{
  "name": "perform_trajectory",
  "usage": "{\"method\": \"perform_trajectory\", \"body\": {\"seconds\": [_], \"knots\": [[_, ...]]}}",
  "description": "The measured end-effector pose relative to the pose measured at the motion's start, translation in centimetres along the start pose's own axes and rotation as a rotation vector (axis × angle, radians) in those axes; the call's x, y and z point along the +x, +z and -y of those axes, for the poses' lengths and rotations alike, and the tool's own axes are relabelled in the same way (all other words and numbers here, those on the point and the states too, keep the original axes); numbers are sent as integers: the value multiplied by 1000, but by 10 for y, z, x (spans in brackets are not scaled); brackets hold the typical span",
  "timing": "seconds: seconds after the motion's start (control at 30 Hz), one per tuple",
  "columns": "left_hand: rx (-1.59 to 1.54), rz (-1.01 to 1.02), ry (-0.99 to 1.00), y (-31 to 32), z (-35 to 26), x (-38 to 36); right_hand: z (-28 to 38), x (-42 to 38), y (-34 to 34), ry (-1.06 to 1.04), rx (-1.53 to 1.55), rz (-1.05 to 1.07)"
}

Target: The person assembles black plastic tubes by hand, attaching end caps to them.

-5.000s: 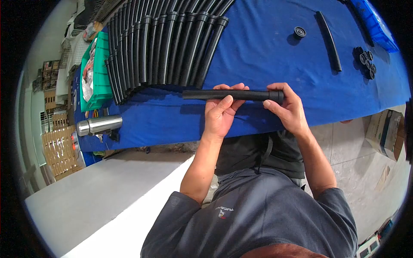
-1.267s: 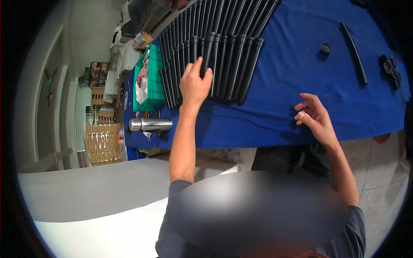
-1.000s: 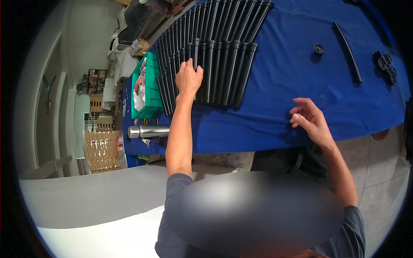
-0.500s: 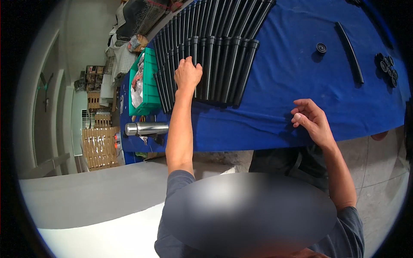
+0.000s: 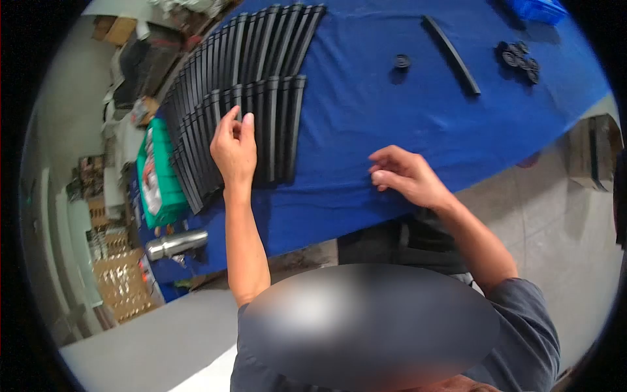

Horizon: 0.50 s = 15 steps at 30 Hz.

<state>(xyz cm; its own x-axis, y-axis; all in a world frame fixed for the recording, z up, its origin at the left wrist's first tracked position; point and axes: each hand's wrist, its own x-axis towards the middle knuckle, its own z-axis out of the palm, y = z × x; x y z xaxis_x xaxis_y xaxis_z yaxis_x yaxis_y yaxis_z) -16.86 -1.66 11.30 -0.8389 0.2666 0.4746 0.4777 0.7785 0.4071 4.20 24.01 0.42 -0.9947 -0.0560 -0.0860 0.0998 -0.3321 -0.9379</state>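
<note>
Rows of black tubes [image 5: 279,134] with wider capped ends lie side by side on a blue cloth [image 5: 346,124]. My left hand [image 5: 235,150] is over the front row, its thumb and index finger apart and nothing between them. To the right, close above the cloth near the table's front edge, is my right hand [image 5: 406,173]. Its fingers are loosely curled with the thumb apart, and it holds nothing. A single round black cap [image 5: 401,61] sits farther back on the cloth, beyond my right hand.
A long black strip [image 5: 452,56] and a cluster of round black caps [image 5: 519,60] lie at the back right, near a blue crate [image 5: 539,10]. On the left are a green crate [image 5: 168,189] and a steel flask [image 5: 176,244]. A cardboard box [image 5: 593,153] stands beyond the right edge.
The view has turned to the right, so the table things sit farther left. My left hand's thumb and index finger have parted over the tubes. My right hand remains loosely curled.
</note>
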Motion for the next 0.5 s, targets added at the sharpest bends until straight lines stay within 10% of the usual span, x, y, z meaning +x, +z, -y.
{"method": "perform_trajectory", "body": {"seconds": [0.17,0.3,0.5], "knots": [[-741,243,-256,82,-60,-57,-4,1,-4,22,-1,45],[-550,224,-191,125,-75,-97,-3,0,-8,24,16,46],[-823,254,-343,112,-70,-123,60,0,-57,-506,-995,-533]]}}
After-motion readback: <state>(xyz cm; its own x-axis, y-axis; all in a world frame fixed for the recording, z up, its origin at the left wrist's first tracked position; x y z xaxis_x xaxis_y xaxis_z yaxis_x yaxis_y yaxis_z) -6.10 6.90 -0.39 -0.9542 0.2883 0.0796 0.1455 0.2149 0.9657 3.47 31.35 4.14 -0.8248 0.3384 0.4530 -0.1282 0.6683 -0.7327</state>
